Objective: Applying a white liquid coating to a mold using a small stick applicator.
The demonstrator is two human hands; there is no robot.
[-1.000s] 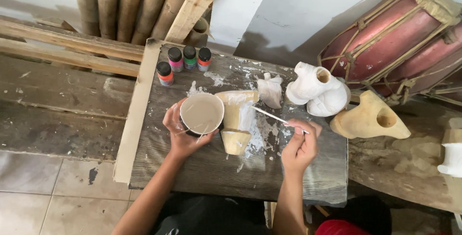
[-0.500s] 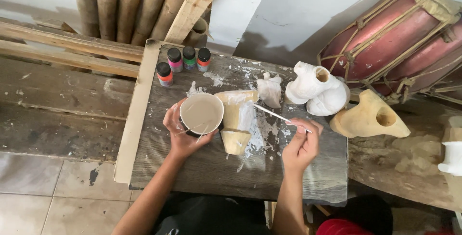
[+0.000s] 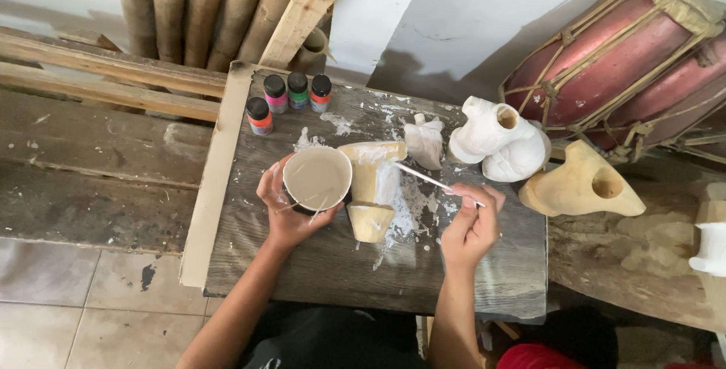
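My left hand (image 3: 283, 210) grips a round cup of pale paint (image 3: 318, 178) above the grey wooden board (image 3: 318, 271). My right hand (image 3: 470, 225) pinches a thin paintbrush (image 3: 431, 180) whose tip touches a tan wooden carving (image 3: 373, 187). The carving lies on the board between my hands, partly coated in white. White paint smears cover the board around it.
Several small paint bottles (image 3: 287, 97) stand at the board's back left. A small white carving (image 3: 425, 141), a larger white one (image 3: 499, 138) and an unpainted tan one (image 3: 578, 184) lie to the right. A red drum (image 3: 628, 59) and bamboo poles (image 3: 197, 6) stand behind.
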